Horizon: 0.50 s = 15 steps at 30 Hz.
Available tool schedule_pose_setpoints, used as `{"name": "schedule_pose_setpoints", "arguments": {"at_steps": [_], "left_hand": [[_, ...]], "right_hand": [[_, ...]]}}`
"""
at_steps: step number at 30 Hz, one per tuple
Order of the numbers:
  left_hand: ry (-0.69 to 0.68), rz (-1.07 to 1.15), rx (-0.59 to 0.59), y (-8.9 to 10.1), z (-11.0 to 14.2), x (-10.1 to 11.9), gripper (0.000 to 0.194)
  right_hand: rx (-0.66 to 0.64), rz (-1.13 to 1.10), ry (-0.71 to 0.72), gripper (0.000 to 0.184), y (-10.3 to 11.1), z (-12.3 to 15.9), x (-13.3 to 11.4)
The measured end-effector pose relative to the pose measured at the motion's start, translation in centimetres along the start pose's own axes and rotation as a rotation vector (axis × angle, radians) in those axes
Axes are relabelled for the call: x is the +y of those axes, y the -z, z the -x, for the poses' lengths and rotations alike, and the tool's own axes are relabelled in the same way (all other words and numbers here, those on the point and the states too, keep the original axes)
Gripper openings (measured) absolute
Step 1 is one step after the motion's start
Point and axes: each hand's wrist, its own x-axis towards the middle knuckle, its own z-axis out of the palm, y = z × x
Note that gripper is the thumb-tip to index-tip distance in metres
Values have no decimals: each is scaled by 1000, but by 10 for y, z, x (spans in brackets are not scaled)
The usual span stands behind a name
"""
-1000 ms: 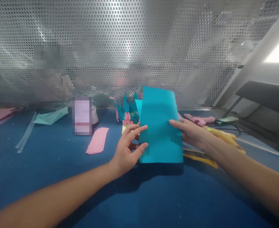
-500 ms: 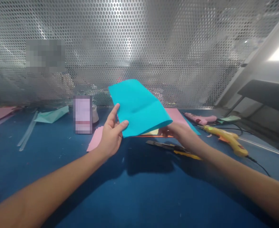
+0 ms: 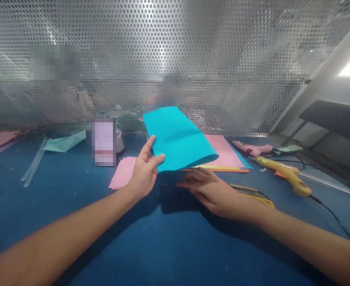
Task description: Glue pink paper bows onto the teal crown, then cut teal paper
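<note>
My left hand (image 3: 145, 171) grips the lower left edge of a bright blue sheet of paper (image 3: 177, 139), thumb on the near face. The sheet is held up off the table, tilted, its right side curling over. Just below it, my right hand (image 3: 210, 190) is over the table, fingers pointing left and slightly bent, with nothing visible in them. Beside the right wrist lies a utility knife (image 3: 258, 198) with yellow and dark parts, partly hidden by the forearm. Behind the blue sheet is a stack of coloured paper (image 3: 222, 153), pink on top.
Small pink sheets (image 3: 123, 172) lie left of my left hand. A blurred-out phone-like object (image 3: 105, 141) stands before a thread cone (image 3: 119, 141). Rightward are a yellow glue gun (image 3: 285, 174) with its cord and a pink glue gun (image 3: 252, 149). A perforated metal panel (image 3: 175, 51) rises behind.
My right hand has left the blue sheet's lower right edge and come down nearer the table. The knife has shifted right. The blue sheet has moved slightly right in my left hand.
</note>
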Motion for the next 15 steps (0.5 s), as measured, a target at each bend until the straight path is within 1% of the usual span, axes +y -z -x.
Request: {"name": "schedule_pose_setpoints", "arguments": {"at_steps": [3,6,11,15], "left_hand": [[44,94,-1,-3,0,3,68],[76,150,-14,-4,0,6,69],[61,155,8,-2,0,9,67],[86,157,11,2,0,9,67]], "right_hand": [[33,44,-1,38,-4,-12,-7],[52,60,43,36,-13,-29,-8],[36,90,143,26,-27,-53,-7],[54,116,140,16,-27,-62,-14]]}}
